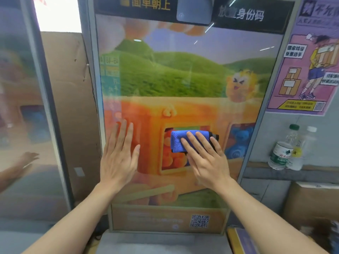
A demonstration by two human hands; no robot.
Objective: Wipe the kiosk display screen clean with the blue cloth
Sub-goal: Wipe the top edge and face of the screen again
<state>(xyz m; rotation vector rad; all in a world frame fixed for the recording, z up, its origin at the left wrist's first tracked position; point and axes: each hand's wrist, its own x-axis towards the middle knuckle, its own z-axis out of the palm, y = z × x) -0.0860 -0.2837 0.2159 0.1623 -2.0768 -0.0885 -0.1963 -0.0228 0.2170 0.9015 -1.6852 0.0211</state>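
The tall kiosk display screen (176, 74) fills the middle of the view and shows green hills, an orange box and a yellow cartoon figure. A folded blue cloth (178, 141) lies flat against the lower middle of the screen. My right hand (205, 158) presses on the cloth with flat, spread fingers that cover its right half. To the cloth's left, my left hand (119, 154) rests flat and open on the screen, holding nothing.
Brown cardboard (69, 107) leans left of the kiosk beside a reflective panel (22, 107). A purple poster (310, 61) hangs on the right wall. Two plastic bottles (286, 149) stand on a ledge at the right, with a cardboard box (311, 200) below them.
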